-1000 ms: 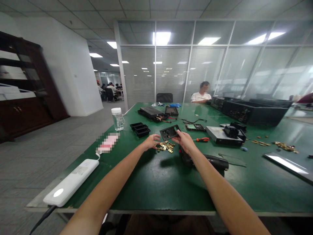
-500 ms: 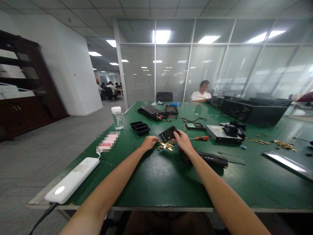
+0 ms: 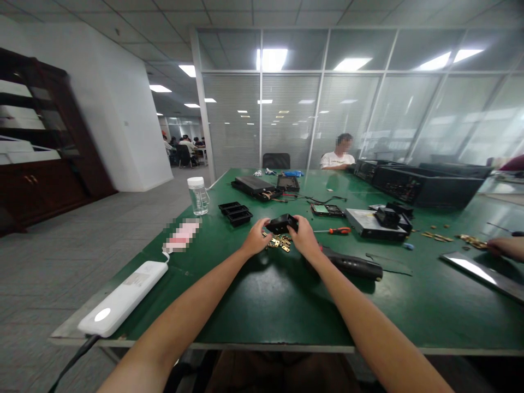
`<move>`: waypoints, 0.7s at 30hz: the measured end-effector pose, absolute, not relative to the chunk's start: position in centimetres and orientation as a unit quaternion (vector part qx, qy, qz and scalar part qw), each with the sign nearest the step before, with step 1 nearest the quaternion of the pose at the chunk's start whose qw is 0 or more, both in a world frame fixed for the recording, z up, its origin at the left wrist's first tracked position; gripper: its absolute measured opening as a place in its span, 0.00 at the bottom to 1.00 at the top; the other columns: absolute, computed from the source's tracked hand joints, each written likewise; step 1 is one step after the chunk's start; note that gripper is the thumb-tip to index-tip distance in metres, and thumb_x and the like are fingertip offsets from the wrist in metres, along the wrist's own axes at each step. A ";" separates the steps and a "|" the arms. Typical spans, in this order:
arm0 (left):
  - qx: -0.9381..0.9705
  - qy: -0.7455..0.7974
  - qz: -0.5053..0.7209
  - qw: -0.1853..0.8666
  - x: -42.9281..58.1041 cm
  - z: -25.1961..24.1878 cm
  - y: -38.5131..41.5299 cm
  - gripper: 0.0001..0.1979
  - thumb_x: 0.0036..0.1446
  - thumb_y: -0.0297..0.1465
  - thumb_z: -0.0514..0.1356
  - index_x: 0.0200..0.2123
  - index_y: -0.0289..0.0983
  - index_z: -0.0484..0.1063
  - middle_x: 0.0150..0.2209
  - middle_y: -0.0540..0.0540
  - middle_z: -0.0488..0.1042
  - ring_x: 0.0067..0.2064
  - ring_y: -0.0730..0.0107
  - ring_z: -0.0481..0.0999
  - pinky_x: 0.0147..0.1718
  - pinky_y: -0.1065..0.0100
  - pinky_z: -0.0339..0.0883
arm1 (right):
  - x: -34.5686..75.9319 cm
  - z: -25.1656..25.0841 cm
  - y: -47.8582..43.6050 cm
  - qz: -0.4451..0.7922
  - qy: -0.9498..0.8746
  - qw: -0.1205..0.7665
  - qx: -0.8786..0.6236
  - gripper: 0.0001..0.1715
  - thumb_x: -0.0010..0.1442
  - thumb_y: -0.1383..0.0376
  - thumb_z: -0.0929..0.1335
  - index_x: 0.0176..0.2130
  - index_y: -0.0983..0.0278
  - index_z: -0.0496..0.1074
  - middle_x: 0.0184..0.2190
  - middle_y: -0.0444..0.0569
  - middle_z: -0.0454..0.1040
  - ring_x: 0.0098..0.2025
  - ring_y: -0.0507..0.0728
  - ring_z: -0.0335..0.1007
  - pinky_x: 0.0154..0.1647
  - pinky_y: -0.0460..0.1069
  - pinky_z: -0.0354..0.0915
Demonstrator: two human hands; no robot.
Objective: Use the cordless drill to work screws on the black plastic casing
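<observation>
A small black box-shaped part [image 3: 282, 224] is held up over the middle of the green table [image 3: 254, 305]. My left hand [image 3: 257, 238] grips its left end, and my right hand [image 3: 302, 236] grips its right end. Just beneath lies a loose pile of small brass-coloured metal pieces [image 3: 282, 244]. Black trays [image 3: 235, 213] joined together rest to the left, beyond my left hand. An orange-handled screwdriver [image 3: 339, 231] is right of my right hand, and a black power tool [image 3: 354, 266] lies partly behind my right forearm.
A bottle [image 3: 198, 196] and white power strip [image 3: 125, 297] line the left side. At right are a metal drive [image 3: 372, 225], black computer cases [image 3: 426, 185], a shiny panel [image 3: 483, 275] and another person's hand [image 3: 505, 248]. A person [image 3: 338, 155] sits at the far side.
My left hand has moved from the brass pieces up to the black part, which has turned and now sits between both hands. Another person's hand has appeared at the right edge.
</observation>
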State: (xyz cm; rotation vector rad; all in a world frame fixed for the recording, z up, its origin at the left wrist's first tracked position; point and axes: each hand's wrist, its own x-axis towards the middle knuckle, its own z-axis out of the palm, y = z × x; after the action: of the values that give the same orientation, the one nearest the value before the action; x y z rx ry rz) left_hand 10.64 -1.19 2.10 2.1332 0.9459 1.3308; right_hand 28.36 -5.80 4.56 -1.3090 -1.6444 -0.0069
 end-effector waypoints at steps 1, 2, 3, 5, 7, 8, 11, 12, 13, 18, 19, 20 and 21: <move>0.777 0.335 0.481 0.228 10.8 2.2 -1.4 0.27 0.46 0.27 0.59 0.52 0.36 0.62 0.49 0.40 0.66 0.49 0.63 0.66 0.45 0.64 0.62 | 28.3 4.6 -5.9 -0.009 -0.682 0.497 -0.536 0.18 0.53 0.71 0.61 0.46 0.69 0.62 0.43 0.58 0.65 0.48 0.61 0.62 0.50 0.56 0.59; 0.781 0.329 0.477 0.232 10.9 2.3 -1.6 0.26 0.47 0.28 0.59 0.52 0.36 0.62 0.49 0.40 0.66 0.49 0.62 0.66 0.46 0.64 0.61 | 28.3 4.6 -6.0 -0.014 -0.684 0.496 -0.534 0.18 0.52 0.72 0.60 0.45 0.69 0.62 0.42 0.58 0.65 0.47 0.60 0.62 0.50 0.55 0.59; 0.785 0.326 0.472 0.236 10.9 2.5 -1.8 0.25 0.48 0.28 0.59 0.51 0.37 0.63 0.49 0.41 0.67 0.50 0.62 0.66 0.47 0.63 0.60 | 28.2 4.7 -6.1 -0.016 -0.686 0.495 -0.533 0.19 0.52 0.74 0.59 0.45 0.68 0.62 0.43 0.58 0.65 0.47 0.60 0.62 0.49 0.55 0.60; 0.788 0.327 0.463 0.242 10.9 2.7 -1.8 0.22 0.49 0.27 0.57 0.50 0.38 0.64 0.49 0.42 0.67 0.51 0.62 0.65 0.51 0.61 0.57 | 28.1 4.7 -6.3 -0.011 -0.693 0.480 -0.538 0.21 0.50 0.75 0.59 0.46 0.67 0.61 0.44 0.57 0.64 0.46 0.59 0.63 0.47 0.53 0.61; 0.789 0.332 0.462 0.232 10.8 2.9 -1.5 0.21 0.50 0.24 0.55 0.49 0.38 0.65 0.50 0.42 0.67 0.53 0.62 0.64 0.54 0.60 0.53 | 28.0 4.6 -6.4 0.005 -0.711 0.442 -0.547 0.24 0.50 0.75 0.60 0.48 0.66 0.58 0.45 0.56 0.63 0.44 0.58 0.64 0.45 0.52 0.61; 0.790 0.335 0.462 0.224 10.7 2.8 -1.4 0.21 0.50 0.23 0.54 0.49 0.38 0.65 0.51 0.43 0.67 0.54 0.62 0.63 0.55 0.60 0.52 | 28.0 4.5 -6.5 0.014 -0.723 0.418 -0.550 0.26 0.50 0.75 0.60 0.50 0.66 0.57 0.46 0.56 0.63 0.44 0.58 0.65 0.45 0.52 0.61; 0.801 0.338 0.445 0.215 10.6 2.5 -1.0 0.21 0.49 0.23 0.54 0.49 0.38 0.65 0.50 0.43 0.67 0.54 0.62 0.63 0.55 0.60 0.51 | 27.9 4.4 -6.6 0.022 -0.747 0.361 -0.558 0.28 0.51 0.75 0.61 0.52 0.66 0.56 0.46 0.58 0.65 0.45 0.59 0.65 0.46 0.52 0.60; 0.805 0.338 0.438 0.217 10.5 2.4 -1.1 0.22 0.49 0.24 0.55 0.50 0.38 0.65 0.50 0.43 0.67 0.52 0.62 0.64 0.54 0.60 0.53 | 28.0 4.5 -6.6 0.018 -0.746 0.355 -0.563 0.26 0.52 0.76 0.60 0.51 0.67 0.57 0.45 0.59 0.66 0.45 0.60 0.65 0.47 0.52 0.60; 0.807 0.337 0.432 0.218 10.5 2.4 -1.2 0.23 0.49 0.26 0.57 0.51 0.37 0.64 0.49 0.42 0.67 0.51 0.62 0.65 0.52 0.61 0.55 | 28.1 4.6 -6.6 0.011 -0.742 0.356 -0.568 0.24 0.52 0.76 0.60 0.50 0.67 0.59 0.44 0.59 0.67 0.46 0.60 0.65 0.47 0.52 0.60; 0.829 0.333 0.418 0.168 9.7 3.9 -3.2 0.27 0.47 0.32 0.60 0.52 0.35 0.61 0.47 0.40 0.66 0.45 0.63 0.66 0.48 0.63 0.58 | 29.2 5.4 -6.2 0.034 -0.659 0.456 -0.597 0.15 0.52 0.75 0.60 0.42 0.66 0.63 0.36 0.55 0.71 0.40 0.59 0.69 0.43 0.52 0.63; 0.835 0.338 0.407 0.152 9.5 4.4 -4.0 0.24 0.48 0.32 0.59 0.50 0.36 0.63 0.45 0.41 0.67 0.45 0.63 0.66 0.48 0.63 0.57 | 29.5 5.7 -6.2 0.077 -0.632 0.486 -0.598 0.14 0.52 0.74 0.60 0.41 0.66 0.63 0.32 0.52 0.71 0.36 0.58 0.70 0.39 0.51 0.65; 0.848 0.340 0.379 0.145 9.3 4.9 -4.7 0.21 0.49 0.33 0.58 0.48 0.36 0.65 0.43 0.42 0.68 0.44 0.63 0.66 0.48 0.63 0.57 | 29.8 6.0 -6.1 0.134 -0.599 0.518 -0.596 0.13 0.53 0.73 0.61 0.40 0.65 0.62 0.29 0.50 0.71 0.31 0.56 0.71 0.35 0.50 0.67; 0.869 0.327 0.341 0.146 9.2 5.3 -5.5 0.20 0.49 0.35 0.58 0.47 0.37 0.67 0.42 0.43 0.69 0.43 0.63 0.67 0.47 0.64 0.57 | 30.0 6.2 -6.1 0.198 -0.560 0.548 -0.589 0.12 0.53 0.72 0.61 0.40 0.64 0.62 0.26 0.47 0.71 0.26 0.55 0.70 0.30 0.49 0.68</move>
State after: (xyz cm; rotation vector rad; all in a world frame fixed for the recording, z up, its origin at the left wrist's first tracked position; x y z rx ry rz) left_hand 9.24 -5.49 5.32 2.5035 0.9408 0.9822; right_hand 30.02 -6.10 6.25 -1.3943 -1.3261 0.4688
